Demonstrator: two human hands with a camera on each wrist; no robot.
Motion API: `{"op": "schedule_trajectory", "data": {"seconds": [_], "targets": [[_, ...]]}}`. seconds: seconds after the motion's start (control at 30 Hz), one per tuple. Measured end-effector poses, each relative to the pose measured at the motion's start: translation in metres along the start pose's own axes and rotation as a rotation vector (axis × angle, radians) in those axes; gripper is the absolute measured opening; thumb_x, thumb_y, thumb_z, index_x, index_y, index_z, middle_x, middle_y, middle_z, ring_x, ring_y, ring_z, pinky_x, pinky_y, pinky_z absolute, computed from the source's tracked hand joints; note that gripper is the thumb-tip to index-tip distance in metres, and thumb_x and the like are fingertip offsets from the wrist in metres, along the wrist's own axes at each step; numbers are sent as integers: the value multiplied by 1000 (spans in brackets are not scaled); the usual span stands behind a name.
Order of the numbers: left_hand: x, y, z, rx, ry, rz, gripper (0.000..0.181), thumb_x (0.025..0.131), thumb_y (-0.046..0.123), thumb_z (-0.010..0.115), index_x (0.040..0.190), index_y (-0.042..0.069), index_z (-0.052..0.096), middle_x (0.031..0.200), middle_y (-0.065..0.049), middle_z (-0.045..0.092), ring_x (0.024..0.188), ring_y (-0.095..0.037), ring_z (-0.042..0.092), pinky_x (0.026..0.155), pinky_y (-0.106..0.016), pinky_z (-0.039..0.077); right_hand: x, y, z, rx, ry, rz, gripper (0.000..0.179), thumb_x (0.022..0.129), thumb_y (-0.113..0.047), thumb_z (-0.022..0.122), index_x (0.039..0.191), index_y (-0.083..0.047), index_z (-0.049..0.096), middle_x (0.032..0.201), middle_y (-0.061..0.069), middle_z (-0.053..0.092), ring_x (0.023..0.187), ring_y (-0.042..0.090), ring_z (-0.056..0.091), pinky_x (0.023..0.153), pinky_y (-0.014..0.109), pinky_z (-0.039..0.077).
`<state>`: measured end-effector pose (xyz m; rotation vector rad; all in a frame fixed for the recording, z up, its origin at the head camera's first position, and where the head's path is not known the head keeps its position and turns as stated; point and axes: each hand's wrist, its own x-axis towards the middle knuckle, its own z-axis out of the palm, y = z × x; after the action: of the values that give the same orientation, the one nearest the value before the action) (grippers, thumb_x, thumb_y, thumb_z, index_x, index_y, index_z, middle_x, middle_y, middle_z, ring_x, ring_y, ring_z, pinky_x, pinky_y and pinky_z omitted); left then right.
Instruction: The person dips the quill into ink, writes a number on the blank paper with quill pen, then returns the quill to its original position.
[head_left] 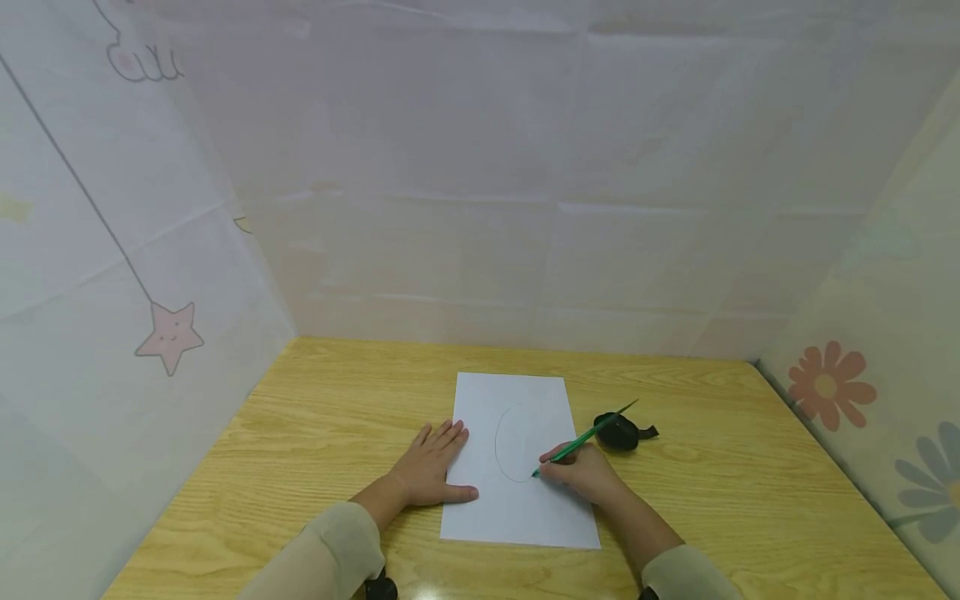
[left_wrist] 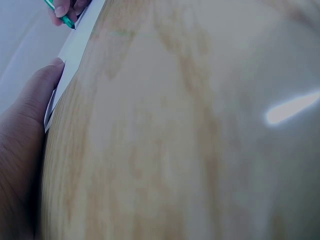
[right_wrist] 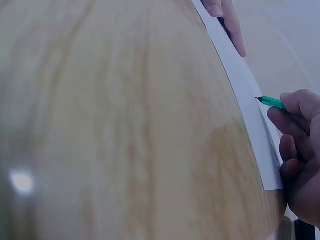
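A white sheet of paper point(head_left: 517, 523) lies on the wooden table, bearing a thin curved line point(head_left: 496, 446) like the left side of an oval. My left hand point(head_left: 430, 472) rests flat with spread fingers over the sheet's left edge, its thumb point(left_wrist: 42, 82) on the paper. With thumb and fingers my right hand point(head_left: 590, 477) pinches a slim green pen point(head_left: 585, 437), tilted up to the right. The dark pen tip meets the paper at the lower end of the line. In the right wrist view, the other fingers of the right hand point(right_wrist: 305, 145) curl under the pen.
Just beyond the right hand sits a small rounded black object point(head_left: 621, 437) with a short tail. The wooden table point(head_left: 315, 417) is enclosed by pale hanging sheets point(head_left: 480, 208), printed with a star at the left and flowers at the right.
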<state>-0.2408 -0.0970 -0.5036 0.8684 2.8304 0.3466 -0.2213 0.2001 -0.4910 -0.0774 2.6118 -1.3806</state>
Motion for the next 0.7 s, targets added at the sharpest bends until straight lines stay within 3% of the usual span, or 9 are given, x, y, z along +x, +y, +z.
{"op": "schedule_trajectory", "data": {"seconds": [0.37, 0.7], "targets": [[0, 0, 1, -6, -3, 2, 101, 85, 73, 53, 157, 9, 22, 165, -7, 18, 154, -26, 13, 124, -52, 8, 3, 2, 0, 25, 29, 6, 23, 80, -19, 77, 96, -4, 76, 99, 12, 74, 78, 12, 61, 65, 26, 51], [-2, 2, -2, -10, -2, 11, 101, 85, 71, 55, 156, 7, 23, 165, -8, 18, 154, -27, 13, 123, -54, 8, 4, -1, 0, 26, 58, 28, 22, 80, -18, 78, 96, -3, 76, 100, 10, 74, 86, 13, 64, 69, 25, 52]]}}
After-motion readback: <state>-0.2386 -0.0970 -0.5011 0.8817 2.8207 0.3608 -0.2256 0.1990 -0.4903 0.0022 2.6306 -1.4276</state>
